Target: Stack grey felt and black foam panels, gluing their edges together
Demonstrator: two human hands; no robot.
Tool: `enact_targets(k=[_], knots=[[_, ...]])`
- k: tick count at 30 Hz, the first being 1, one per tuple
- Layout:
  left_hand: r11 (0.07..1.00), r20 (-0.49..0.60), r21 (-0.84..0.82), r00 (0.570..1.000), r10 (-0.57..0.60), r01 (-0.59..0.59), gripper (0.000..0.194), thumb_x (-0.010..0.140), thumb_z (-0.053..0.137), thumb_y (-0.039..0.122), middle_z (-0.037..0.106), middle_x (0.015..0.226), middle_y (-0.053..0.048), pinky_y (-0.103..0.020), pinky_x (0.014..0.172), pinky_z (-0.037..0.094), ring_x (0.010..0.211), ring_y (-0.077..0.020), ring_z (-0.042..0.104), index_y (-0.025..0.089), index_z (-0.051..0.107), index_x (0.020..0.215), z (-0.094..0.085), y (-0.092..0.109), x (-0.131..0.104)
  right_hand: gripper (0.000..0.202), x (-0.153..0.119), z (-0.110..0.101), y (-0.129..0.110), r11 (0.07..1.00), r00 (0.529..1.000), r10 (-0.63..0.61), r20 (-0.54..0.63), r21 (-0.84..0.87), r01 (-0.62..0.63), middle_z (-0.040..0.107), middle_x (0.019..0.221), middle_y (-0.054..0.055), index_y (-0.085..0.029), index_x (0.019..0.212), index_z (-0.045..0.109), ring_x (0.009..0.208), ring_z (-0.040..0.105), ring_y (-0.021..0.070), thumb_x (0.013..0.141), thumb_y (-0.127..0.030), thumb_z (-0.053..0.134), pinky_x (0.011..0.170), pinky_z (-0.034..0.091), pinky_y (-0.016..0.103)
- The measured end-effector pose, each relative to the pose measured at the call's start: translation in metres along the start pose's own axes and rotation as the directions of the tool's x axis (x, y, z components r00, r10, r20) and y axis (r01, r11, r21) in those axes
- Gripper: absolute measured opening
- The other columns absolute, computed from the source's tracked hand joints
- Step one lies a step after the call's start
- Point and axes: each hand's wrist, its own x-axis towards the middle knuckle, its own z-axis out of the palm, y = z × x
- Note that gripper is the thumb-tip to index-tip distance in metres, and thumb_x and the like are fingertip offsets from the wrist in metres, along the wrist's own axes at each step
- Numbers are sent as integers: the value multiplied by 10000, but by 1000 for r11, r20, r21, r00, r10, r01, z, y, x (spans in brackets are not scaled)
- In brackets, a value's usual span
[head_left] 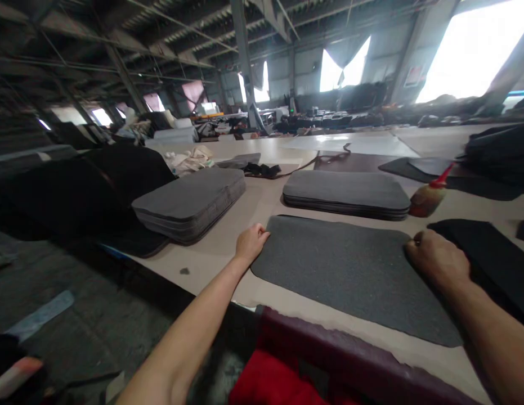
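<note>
A dark grey sheet with rounded corners (350,275) lies flat on the table in front of me. My left hand (251,243) pinches its left edge near the far corner. At the opposite edge, my right hand (439,256) is closed on the sheet, its fingertips partly hidden behind the knuckles. Just beyond it sits a neat stack of similar grey sheets (346,191). A taller stack of grey pieces (194,197) stands to the left of my left hand. Beside the nearer stack, a glue bottle with a red nozzle (428,198) leans to the right.
Black folded material (489,253) lies right of my right hand. A large black roll or pile (84,191) covers the table's left end. Maroon material (329,349) hangs along the front edge. Cream cloth (192,159) and a dark strap (262,170) lie farther back.
</note>
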Motion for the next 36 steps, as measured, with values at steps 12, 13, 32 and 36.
enact_targets(k=[12, 13, 32, 36], knots=[[986, -104, -27, 982, 159, -162, 129, 937, 546, 242, 637, 1073, -85, -326, 910, 459, 1008, -221, 618, 216, 634, 1027, -29, 38, -17, 314, -1, 1, 1, 998, 998, -59, -10, 0, 59, 670, 1081, 184, -176, 1029, 632, 941, 673, 344, 948, -353, 387, 696, 477, 398], [968, -61, -38, 968, 244, -247, 100, 939, 560, 268, 652, 1036, -68, -322, 926, 453, 1015, -218, 610, 224, 646, 967, -30, 51, -19, 316, -1, 2, 1, 998, 998, -65, -14, 6, 65, 670, 1085, 178, -175, 1031, 634, 934, 674, 341, 940, -358, 393, 699, 480, 397], [813, 133, -155, 803, 580, -562, 104, 938, 562, 255, 640, 939, -57, -342, 791, 488, 947, -229, 580, 222, 648, 890, 44, 101, 1, 175, -19, -47, -105, 680, 762, -591, -266, 343, 648, 665, 893, 34, -250, 877, 592, 787, 634, 210, 877, -346, 445, 739, 475, 341], [845, 136, -145, 835, 533, -515, 97, 920, 581, 288, 633, 978, -80, -372, 782, 508, 976, -257, 569, 221, 651, 915, 47, 102, 1, 157, -3, -35, -175, 549, 690, -700, -184, 479, 685, 690, 904, 15, -235, 889, 650, 838, 646, 190, 845, -239, 500, 785, 490, 314]])
